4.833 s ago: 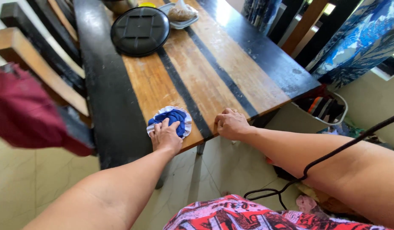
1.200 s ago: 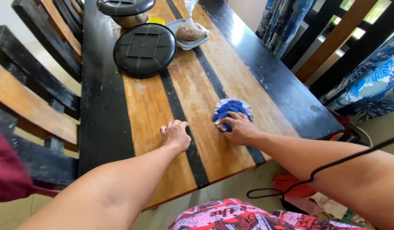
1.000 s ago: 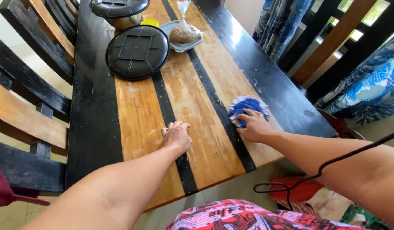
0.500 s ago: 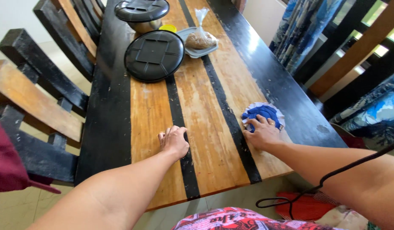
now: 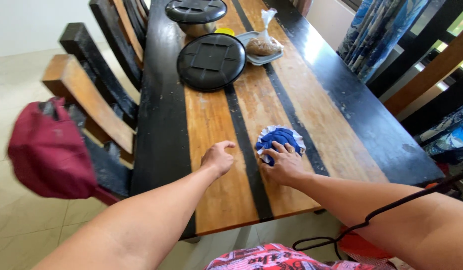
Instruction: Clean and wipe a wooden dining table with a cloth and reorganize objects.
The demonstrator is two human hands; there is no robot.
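While both arms reach forward over the near edge of the worktop (image 5: 211, 200), the right hand (image 5: 284, 165) lies palm-down on a bunched blue cloth with a white edge (image 5: 279, 137), fingers spread over its near side and pressing it to the wood. A ring shows on one finger of that hand. The cloth sits on an orange-brown plank near the middle of the worktop's width, just right of one black stripe and just left of another.

Left hand (image 5: 217, 159): resting on the neighbouring wood plank, fingers curled loosely inward, grasping nothing. It is near the cloth but apart from it, with a black stripe between the two.

Further up the worktop:
- a round black lid with a square raised pattern (image 5: 211, 61), lying flat;
- beyond it, a metal pot under a second black lid (image 5: 196, 12);
- to the right of the round lid, a grey tray (image 5: 254, 45) carrying a knotted clear bag of brown food (image 5: 264, 45);
- a small yellow item behind the tray, mostly hidden.

Left of the worktop, dark and brown wooden chairs (image 5: 86, 95) stand in a row; a dark red cap (image 5: 51, 150) hangs on the nearest one. A black cord (image 5: 371, 217) crosses the right forearm.
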